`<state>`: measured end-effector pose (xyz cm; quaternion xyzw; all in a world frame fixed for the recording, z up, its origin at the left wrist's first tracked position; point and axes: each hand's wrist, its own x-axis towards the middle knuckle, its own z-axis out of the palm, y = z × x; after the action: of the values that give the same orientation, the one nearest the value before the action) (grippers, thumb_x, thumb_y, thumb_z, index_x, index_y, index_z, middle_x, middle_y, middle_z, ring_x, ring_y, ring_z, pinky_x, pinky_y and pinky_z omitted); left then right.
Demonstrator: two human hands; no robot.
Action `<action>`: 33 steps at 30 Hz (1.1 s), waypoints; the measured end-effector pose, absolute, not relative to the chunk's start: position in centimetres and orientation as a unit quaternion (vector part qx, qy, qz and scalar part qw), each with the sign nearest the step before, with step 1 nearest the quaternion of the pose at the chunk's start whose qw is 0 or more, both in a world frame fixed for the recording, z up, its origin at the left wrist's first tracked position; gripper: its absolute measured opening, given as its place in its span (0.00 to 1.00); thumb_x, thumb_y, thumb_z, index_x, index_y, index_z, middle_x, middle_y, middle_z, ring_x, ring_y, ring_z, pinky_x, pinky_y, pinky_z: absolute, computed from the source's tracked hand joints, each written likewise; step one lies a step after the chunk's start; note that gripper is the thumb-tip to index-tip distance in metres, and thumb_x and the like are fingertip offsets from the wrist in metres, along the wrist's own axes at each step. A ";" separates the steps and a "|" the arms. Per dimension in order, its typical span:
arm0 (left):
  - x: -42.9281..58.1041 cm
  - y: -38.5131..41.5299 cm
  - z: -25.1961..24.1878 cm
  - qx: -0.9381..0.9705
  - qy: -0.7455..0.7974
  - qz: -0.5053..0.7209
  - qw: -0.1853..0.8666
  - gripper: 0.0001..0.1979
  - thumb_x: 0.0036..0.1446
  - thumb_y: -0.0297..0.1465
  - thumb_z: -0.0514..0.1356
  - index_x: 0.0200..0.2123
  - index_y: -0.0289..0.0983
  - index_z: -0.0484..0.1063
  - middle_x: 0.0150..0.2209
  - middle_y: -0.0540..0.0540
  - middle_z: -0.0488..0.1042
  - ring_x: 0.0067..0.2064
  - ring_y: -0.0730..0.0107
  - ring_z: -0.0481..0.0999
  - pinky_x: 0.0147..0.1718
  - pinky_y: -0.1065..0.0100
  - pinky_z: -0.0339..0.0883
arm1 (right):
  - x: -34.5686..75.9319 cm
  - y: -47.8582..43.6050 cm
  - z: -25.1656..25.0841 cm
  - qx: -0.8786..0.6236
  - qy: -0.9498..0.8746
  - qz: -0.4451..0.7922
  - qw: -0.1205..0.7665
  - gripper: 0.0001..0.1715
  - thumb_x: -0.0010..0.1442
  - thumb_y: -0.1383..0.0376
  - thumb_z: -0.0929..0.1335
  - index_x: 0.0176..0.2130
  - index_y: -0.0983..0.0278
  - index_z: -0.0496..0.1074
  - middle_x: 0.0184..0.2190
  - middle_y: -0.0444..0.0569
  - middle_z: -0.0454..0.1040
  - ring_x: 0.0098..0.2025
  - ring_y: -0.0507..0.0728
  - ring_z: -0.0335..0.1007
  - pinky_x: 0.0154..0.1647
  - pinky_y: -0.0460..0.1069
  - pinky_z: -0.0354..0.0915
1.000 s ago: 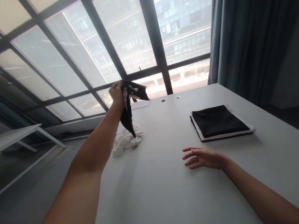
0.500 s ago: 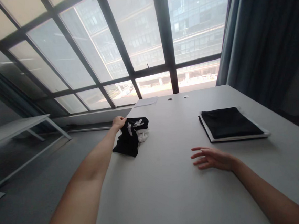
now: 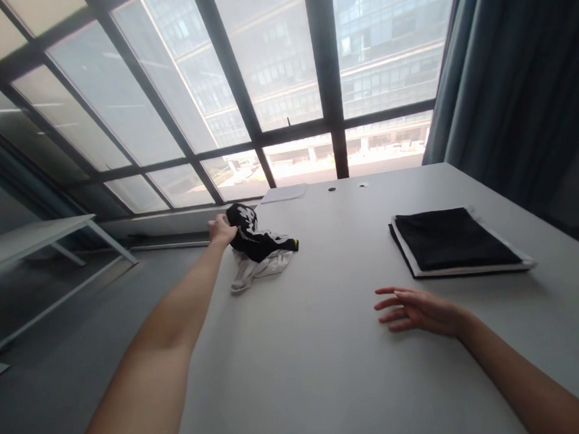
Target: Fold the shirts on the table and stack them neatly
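At the table's left edge, my left hand point(image 3: 222, 230) is closed on a crumpled black garment point(image 3: 257, 244) with white print, probably a T-shirt. Light grey cloth point(image 3: 254, 271) lies beneath its black part; whether that is a separate piece I cannot tell. My right hand point(image 3: 417, 310) hovers over or rests on the white table point(image 3: 301, 370), fingers spread, holding nothing. Beyond it lies a flat stack of folded black and white cloth point(image 3: 461, 238), apart from the hand.
Some white paper point(image 3: 284, 193) lies at the far left corner of the table, near two round cable holes point(image 3: 332, 189). Large windows point(image 3: 278, 77) stand behind. A blue curtain point(image 3: 489, 81) hangs at the right. Another white table point(image 3: 31, 241) stands at the left.
My left hand has shifted slightly left and up with the garment, which has turned over and bunched, showing other print and more grey cloth. My right hand is nearly still.
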<state>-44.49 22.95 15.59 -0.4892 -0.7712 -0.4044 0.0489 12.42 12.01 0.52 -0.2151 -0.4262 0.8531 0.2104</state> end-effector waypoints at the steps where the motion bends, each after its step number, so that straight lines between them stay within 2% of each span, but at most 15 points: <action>1: -44.0 22.4 13.6 -0.487 -0.780 -0.389 0.048 0.31 0.47 0.38 0.71 0.53 0.34 0.68 0.55 0.33 0.66 0.58 0.43 0.69 0.58 0.47 0.61 | 12.4 12.0 0.5 -0.216 -0.428 0.852 0.210 0.25 0.68 0.56 0.68 0.61 0.60 0.68 0.59 0.61 0.72 0.56 0.66 0.74 0.60 0.65 0.65; 2: -43.3 22.0 11.7 -0.494 -0.787 -0.366 0.043 0.32 0.47 0.36 0.71 0.55 0.35 0.67 0.57 0.33 0.65 0.59 0.45 0.68 0.59 0.50 0.61 | 12.5 12.0 0.5 -0.217 -0.429 0.852 0.209 0.25 0.68 0.56 0.68 0.61 0.60 0.67 0.59 0.61 0.72 0.56 0.66 0.74 0.60 0.65 0.65; 4: -42.1 21.2 8.5 -0.518 -0.789 -0.329 0.018 0.30 0.47 0.33 0.71 0.54 0.36 0.70 0.54 0.36 0.70 0.56 0.50 0.72 0.57 0.57 0.64 | 12.5 12.0 0.4 -0.219 -0.429 0.851 0.209 0.25 0.68 0.56 0.68 0.61 0.60 0.67 0.59 0.61 0.72 0.56 0.66 0.74 0.60 0.65 0.64; 8: -40.4 20.3 6.0 -0.526 -0.790 -0.314 0.020 0.18 0.52 0.28 0.66 0.48 0.33 0.77 0.45 0.37 0.78 0.49 0.54 0.77 0.50 0.61 0.67 | 12.5 12.1 0.2 -0.216 -0.426 0.852 0.214 0.25 0.68 0.56 0.67 0.61 0.61 0.67 0.58 0.61 0.72 0.56 0.66 0.74 0.60 0.65 0.65; 11: -40.0 20.4 8.3 -0.515 -0.782 -0.345 0.061 0.13 0.58 0.26 0.59 0.46 0.31 0.78 0.45 0.38 0.79 0.49 0.55 0.76 0.51 0.61 0.66 | 12.4 12.1 0.2 -0.214 -0.430 0.849 0.219 0.25 0.68 0.56 0.68 0.61 0.61 0.67 0.57 0.61 0.73 0.55 0.66 0.75 0.60 0.65 0.65; 13: -40.2 20.8 11.0 -0.495 -0.774 -0.382 0.102 0.18 0.63 0.24 0.51 0.51 0.28 0.75 0.49 0.37 0.77 0.54 0.55 0.73 0.57 0.58 0.63 | 12.4 11.9 0.4 -0.209 -0.435 0.848 0.219 0.25 0.67 0.56 0.68 0.60 0.61 0.68 0.57 0.60 0.73 0.54 0.66 0.75 0.58 0.65 0.65; 15: -40.6 21.6 13.4 -0.471 -0.765 -0.418 0.135 0.23 0.66 0.21 0.44 0.59 0.24 0.67 0.57 0.35 0.72 0.61 0.53 0.65 0.62 0.54 0.56 | 12.2 11.8 0.9 -0.201 -0.448 0.846 0.211 0.26 0.66 0.55 0.70 0.60 0.61 0.68 0.58 0.60 0.73 0.54 0.67 0.76 0.56 0.66 0.67; 16: -40.9 21.9 14.2 -0.470 -0.760 -0.427 0.141 0.23 0.66 0.21 0.44 0.60 0.24 0.65 0.57 0.37 0.72 0.62 0.53 0.64 0.63 0.54 0.55 | 12.1 11.9 1.3 -0.198 -0.461 0.840 0.207 0.27 0.64 0.55 0.71 0.59 0.61 0.69 0.58 0.61 0.72 0.53 0.67 0.76 0.56 0.65 0.67; 18: -41.2 22.3 14.3 -0.533 -0.765 -0.353 0.078 0.21 0.63 0.23 0.48 0.57 0.27 0.69 0.51 0.42 0.76 0.57 0.55 0.69 0.60 0.56 0.60 | 12.1 12.6 2.4 -0.216 -0.502 0.803 0.239 0.26 0.63 0.55 0.71 0.57 0.62 0.72 0.58 0.61 0.73 0.53 0.65 0.76 0.54 0.62 0.69; 21: -40.3 21.2 11.4 -0.601 -0.751 -0.271 -0.024 0.15 0.52 0.24 0.58 0.44 0.32 0.78 0.41 0.45 0.80 0.47 0.57 0.76 0.52 0.60 0.68 | 12.9 15.5 4.4 -0.349 -0.560 0.648 0.380 0.20 0.63 0.56 0.69 0.51 0.64 0.76 0.53 0.59 0.76 0.49 0.62 0.76 0.51 0.58 0.70; 22: -39.4 20.3 9.9 -0.608 -0.748 -0.264 -0.030 0.15 0.50 0.24 0.60 0.42 0.33 0.79 0.42 0.42 0.80 0.46 0.55 0.76 0.51 0.58 0.69 | 13.5 16.9 5.0 -0.417 -0.572 0.564 0.424 0.19 0.63 0.58 0.68 0.50 0.64 0.76 0.51 0.58 0.77 0.48 0.62 0.76 0.51 0.57 0.70; 24: -37.0 17.8 6.6 -0.613 -0.743 -0.266 0.044 0.20 0.54 0.27 0.58 0.50 0.36 0.78 0.54 0.36 0.74 0.54 0.47 0.73 0.55 0.49 0.66 | 15.2 19.8 5.6 -0.557 -0.593 0.367 0.452 0.18 0.63 0.62 0.66 0.50 0.66 0.75 0.50 0.60 0.77 0.50 0.63 0.74 0.55 0.59 0.67; 26: -33.9 15.2 3.5 -0.630 -0.700 -0.306 0.139 0.22 0.59 0.30 0.55 0.56 0.38 0.74 0.61 0.35 0.67 0.60 0.44 0.67 0.59 0.47 0.62 | 17.2 22.1 5.5 -0.671 -0.599 0.187 0.395 0.22 0.62 0.63 0.66 0.54 0.68 0.73 0.56 0.63 0.72 0.59 0.67 0.66 0.61 0.61 0.61; 29: -29.4 11.9 0.5 -0.671 -0.627 -0.372 0.135 0.19 0.62 0.30 0.53 0.54 0.40 0.73 0.58 0.39 0.69 0.59 0.50 0.69 0.62 0.50 0.60 | 19.7 23.5 4.6 -0.752 -0.591 0.083 0.281 0.23 0.61 0.63 0.68 0.54 0.70 0.72 0.59 0.67 0.67 0.64 0.74 0.57 0.62 0.66 0.57; 33: -26.5 10.2 -0.8 -0.695 -0.567 -0.439 0.045 0.17 0.60 0.30 0.53 0.50 0.44 0.74 0.52 0.42 0.74 0.55 0.52 0.72 0.60 0.50 0.63 | 20.3 23.5 5.4 -0.748 -0.604 0.074 0.265 0.13 0.65 0.64 0.64 0.47 0.65 0.74 0.49 0.62 0.74 0.58 0.72 0.65 0.57 0.66 0.61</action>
<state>-26.47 10.24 -0.75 -0.6952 -0.5672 -0.4393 0.0446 20.31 23.48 5.41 -0.7481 -0.6038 0.0744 0.2652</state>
